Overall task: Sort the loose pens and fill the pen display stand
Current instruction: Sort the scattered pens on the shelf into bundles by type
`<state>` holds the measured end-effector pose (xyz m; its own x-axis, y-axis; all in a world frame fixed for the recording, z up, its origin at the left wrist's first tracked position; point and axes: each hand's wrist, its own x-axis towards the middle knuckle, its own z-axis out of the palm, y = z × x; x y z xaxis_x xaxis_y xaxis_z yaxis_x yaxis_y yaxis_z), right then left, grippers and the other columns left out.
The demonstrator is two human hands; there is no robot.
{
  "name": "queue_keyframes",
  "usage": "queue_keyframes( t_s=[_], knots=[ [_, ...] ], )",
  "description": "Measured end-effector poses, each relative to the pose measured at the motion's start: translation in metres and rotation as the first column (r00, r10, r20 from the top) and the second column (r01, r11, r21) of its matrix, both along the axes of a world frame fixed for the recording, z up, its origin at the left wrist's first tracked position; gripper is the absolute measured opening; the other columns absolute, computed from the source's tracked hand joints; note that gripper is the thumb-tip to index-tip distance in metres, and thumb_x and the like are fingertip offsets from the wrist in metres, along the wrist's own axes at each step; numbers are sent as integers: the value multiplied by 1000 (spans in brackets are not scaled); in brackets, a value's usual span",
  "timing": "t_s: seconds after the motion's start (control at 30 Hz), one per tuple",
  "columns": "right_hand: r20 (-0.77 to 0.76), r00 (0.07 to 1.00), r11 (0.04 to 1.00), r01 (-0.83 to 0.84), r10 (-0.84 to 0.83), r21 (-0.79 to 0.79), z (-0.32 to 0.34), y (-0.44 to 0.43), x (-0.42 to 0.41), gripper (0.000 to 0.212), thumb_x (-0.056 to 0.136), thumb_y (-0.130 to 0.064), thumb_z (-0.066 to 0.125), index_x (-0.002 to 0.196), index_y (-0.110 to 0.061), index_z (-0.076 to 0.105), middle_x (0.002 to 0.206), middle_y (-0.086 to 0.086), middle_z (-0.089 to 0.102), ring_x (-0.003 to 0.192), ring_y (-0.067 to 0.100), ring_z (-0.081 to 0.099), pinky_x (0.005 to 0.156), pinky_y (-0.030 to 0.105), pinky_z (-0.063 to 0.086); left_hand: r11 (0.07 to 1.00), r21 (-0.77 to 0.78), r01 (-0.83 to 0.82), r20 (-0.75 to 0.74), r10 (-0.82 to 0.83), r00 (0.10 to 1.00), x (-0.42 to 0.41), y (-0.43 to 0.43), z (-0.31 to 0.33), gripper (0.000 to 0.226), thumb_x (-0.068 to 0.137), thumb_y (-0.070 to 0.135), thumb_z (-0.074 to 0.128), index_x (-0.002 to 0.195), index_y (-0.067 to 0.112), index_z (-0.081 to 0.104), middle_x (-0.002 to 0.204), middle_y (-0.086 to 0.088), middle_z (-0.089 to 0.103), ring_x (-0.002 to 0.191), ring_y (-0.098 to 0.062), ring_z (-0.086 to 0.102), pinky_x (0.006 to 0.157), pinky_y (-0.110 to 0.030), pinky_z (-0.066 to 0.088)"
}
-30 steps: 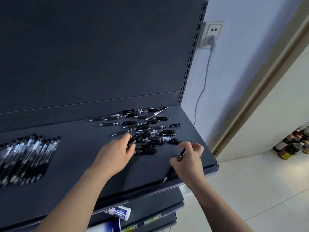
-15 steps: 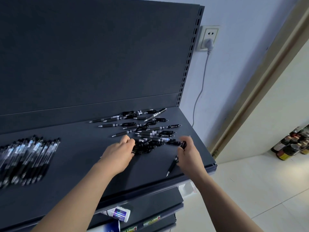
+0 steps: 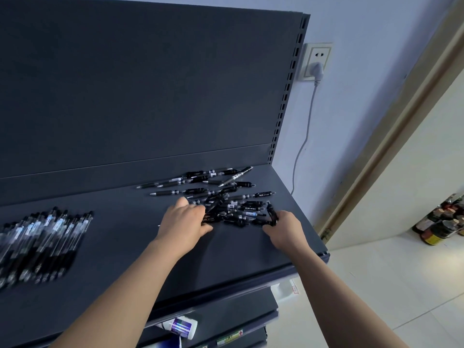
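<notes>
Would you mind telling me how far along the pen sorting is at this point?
Partly done: a sorted batch of pens lies side by side on the left of the shelf. In hand: the right hand grips a black pen, and the left hand reaches into the loose pile. Left: that pile; no filled stand is in view.

Black pens (image 3: 247, 208) on dark grey shelf (image 3: 120, 234); white socket (image 3: 317, 61); pale blue wall (image 3: 364, 71).

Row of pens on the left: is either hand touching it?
No, the left hand and the right hand, gripping a pen, are at the scattered pens, apart from that row of pens.
</notes>
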<state>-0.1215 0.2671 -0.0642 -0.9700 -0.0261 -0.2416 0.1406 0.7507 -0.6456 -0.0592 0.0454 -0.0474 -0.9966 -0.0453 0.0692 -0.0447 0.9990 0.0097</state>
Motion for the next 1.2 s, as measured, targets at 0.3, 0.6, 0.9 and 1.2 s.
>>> queue_keyframes(
  t_s=[0.3,0.6,0.9,1.2],
  knots=[
    [-32,998,990,-60,56,-130,8,20,2,15,80,-17,72,76,-11,59,61,-2,52,57,17,47,53,26,34,994,96,50,52,-55,997,-22,-2,-7,31,92,43,56,96,13,49,106,-1,55,105,-22,50,86,-32,42],
    [-195,978,909,-14,-74,-416,28,15,7,14,85,-10,58,72,-10,54,51,-10,36,46,9,29,40,18,26,962,274,1,97,-28,995,-7,-5,-8,32,91,45,57,91,18,40,89,4,53,81,-18,52,68,-33,44],
    [-172,985,736,-92,-34,-671,53,-37,5,26,95,-24,52,82,-2,49,59,-3,34,57,16,32,58,37,29,659,688,-304,79,348,934,34,-34,7,27,96,39,50,92,13,56,71,-2,60,65,-17,58,60,-32,42],
    [33,966,654,-149,257,-742,68,-157,45,16,102,-24,39,99,-9,46,66,9,53,51,23,55,59,42,59,142,959,-246,138,526,839,94,-86,37,21,98,23,50,100,3,57,81,-9,75,69,-21,73,68,-39,58]
  ],
)
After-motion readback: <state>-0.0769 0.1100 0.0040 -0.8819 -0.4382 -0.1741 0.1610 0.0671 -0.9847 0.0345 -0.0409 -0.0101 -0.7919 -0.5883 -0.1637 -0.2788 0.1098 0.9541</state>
